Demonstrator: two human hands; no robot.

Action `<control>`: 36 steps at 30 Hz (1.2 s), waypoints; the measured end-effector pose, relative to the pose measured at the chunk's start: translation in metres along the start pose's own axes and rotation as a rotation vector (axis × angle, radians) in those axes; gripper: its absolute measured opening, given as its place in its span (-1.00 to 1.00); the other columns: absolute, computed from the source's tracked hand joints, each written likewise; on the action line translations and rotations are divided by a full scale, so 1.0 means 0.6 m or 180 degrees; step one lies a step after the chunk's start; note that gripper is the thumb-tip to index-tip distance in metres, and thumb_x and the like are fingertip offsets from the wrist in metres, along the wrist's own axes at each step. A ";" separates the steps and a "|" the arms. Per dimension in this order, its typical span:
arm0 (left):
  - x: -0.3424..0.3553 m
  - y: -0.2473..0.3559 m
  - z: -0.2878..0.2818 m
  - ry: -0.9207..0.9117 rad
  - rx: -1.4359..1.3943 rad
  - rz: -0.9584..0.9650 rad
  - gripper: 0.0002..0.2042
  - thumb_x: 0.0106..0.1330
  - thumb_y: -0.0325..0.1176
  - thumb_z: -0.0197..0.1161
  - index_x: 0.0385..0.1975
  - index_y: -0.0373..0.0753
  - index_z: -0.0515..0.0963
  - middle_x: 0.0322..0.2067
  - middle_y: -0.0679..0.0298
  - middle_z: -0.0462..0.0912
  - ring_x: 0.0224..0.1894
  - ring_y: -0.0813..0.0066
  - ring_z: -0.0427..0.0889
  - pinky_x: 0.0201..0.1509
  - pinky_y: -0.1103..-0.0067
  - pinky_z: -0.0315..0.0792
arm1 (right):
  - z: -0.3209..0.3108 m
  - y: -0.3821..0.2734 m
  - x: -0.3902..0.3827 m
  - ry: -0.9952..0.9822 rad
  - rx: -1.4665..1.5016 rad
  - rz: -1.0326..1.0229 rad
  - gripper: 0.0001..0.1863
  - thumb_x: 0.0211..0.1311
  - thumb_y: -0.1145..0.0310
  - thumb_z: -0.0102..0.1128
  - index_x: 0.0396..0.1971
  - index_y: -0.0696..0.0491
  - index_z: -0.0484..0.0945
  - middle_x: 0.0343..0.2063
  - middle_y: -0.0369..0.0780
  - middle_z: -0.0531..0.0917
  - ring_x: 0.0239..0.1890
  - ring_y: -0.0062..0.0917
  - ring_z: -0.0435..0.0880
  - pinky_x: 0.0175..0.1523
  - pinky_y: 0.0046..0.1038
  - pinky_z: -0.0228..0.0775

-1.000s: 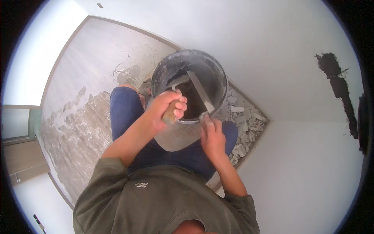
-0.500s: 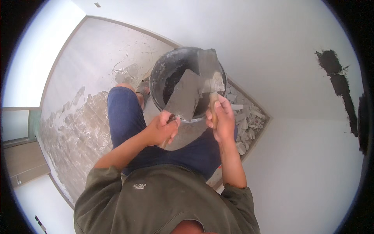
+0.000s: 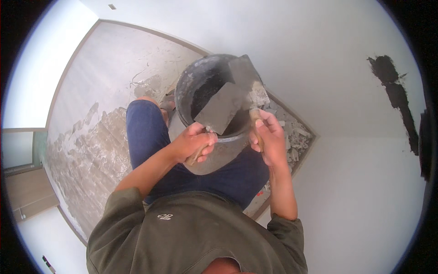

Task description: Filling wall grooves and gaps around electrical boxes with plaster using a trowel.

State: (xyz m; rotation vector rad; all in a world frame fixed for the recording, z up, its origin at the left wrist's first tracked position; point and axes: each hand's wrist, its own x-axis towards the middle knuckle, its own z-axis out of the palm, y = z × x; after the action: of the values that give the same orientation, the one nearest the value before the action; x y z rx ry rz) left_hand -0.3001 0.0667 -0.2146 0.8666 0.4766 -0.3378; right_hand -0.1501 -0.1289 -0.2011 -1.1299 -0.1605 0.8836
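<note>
My left hand [image 3: 195, 142] is closed round the wooden handle of a flat trowel [image 3: 219, 109], whose grey, coated blade slants over the bucket. My right hand [image 3: 270, 137] grips the wooden handle of a broad scraper [image 3: 243, 70]; its blade points away from me and has grey paste on it, with a paler patch near the handle. The two blades meet or overlap above the bucket's mouth; blur hides exactly where they touch. Beneath them stands a round black bucket [image 3: 183, 86] with a smeared rim and dark inside, close in front of my knees.
Rubble in pale broken chunks [image 3: 296, 141] lies along the wall at the right. White wall [image 3: 319, 68] rises beyond it, with a dark patched strip [image 3: 397, 98] at far right. Plastic sheeting [image 3: 91, 150] covers the floor at left.
My right hand has shifted slightly right and toward me, and its scraper now tilts more to the left. The trowel in my left hand has turned flatter, its tip further right.
</note>
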 end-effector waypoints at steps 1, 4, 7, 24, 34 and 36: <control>0.002 -0.002 0.003 -0.0007 -0.0003 0.0000 -0.85 0.28 -0.38 0.16 -0.46 -0.26 0.38 -0.59 0.30 0.38 -0.62 0.57 0.38 -0.70 0.59 0.30 | 0.000 -0.001 -0.002 0.0055 -0.0055 0.0000 -0.65 0.36 0.36 0.08 0.07 0.14 0.38 -0.40 -0.31 0.43 -0.57 -0.69 0.37 -0.61 -0.64 0.18; 0.005 -0.004 0.010 0.0127 0.0005 0.0051 -0.85 0.28 -0.38 0.16 -0.46 -0.27 0.38 -0.60 0.30 0.38 -0.62 0.58 0.38 -0.70 0.60 0.29 | -0.001 -0.003 -0.007 0.0176 -0.0192 0.0003 -0.64 0.35 0.35 0.09 0.08 0.15 0.38 -0.41 -0.32 0.42 -0.57 -0.69 0.37 -0.61 -0.64 0.18; 0.003 -0.003 0.009 0.0047 -0.0067 -0.0046 -0.85 0.28 -0.38 0.15 -0.46 -0.27 0.37 -0.58 0.30 0.39 -0.62 0.58 0.38 -0.70 0.60 0.29 | -0.002 -0.011 -0.011 0.0173 -0.0202 0.0028 -0.64 0.35 0.35 0.10 0.08 0.15 0.38 -0.42 -0.32 0.42 -0.57 -0.70 0.37 -0.61 -0.65 0.17; 0.020 0.028 0.020 0.0096 -0.0539 0.0274 -0.83 0.28 -0.39 0.12 -0.22 -0.08 0.28 -0.43 0.33 0.36 -0.56 0.60 0.36 -0.71 0.65 0.26 | -0.003 -0.004 -0.027 0.0002 -0.0899 0.0173 -0.66 0.33 0.42 0.11 0.07 0.12 0.40 -0.46 -0.34 0.46 -0.60 -0.76 0.37 -0.60 -0.67 0.20; 0.033 0.062 -0.003 0.0505 -0.0206 0.0636 -0.85 0.29 -0.40 0.10 -0.23 -0.13 0.28 -0.44 0.35 0.40 -0.56 0.61 0.39 -0.70 0.66 0.26 | -0.050 0.008 -0.068 0.0350 -0.3570 -0.1330 -0.58 0.16 0.42 0.25 0.05 0.10 0.47 -0.15 -0.07 0.59 -0.14 -0.20 0.60 0.01 -0.34 0.41; 0.033 0.072 -0.013 0.1011 0.0798 0.0496 -0.89 0.30 -0.40 0.07 -0.29 -0.19 0.30 -0.49 0.34 0.41 -0.57 0.61 0.40 -0.68 0.64 0.28 | -0.041 -0.018 -0.074 0.0534 -0.3705 -0.1151 -0.60 0.16 0.40 0.25 0.02 0.10 0.47 -0.11 -0.04 0.57 -0.09 -0.13 0.58 0.02 -0.28 0.41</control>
State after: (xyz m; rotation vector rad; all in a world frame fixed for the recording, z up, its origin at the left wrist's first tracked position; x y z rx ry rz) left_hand -0.2653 0.0975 -0.2014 1.2032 0.6651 -0.1161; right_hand -0.1606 -0.1784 -0.1896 -2.1491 -0.7812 0.3082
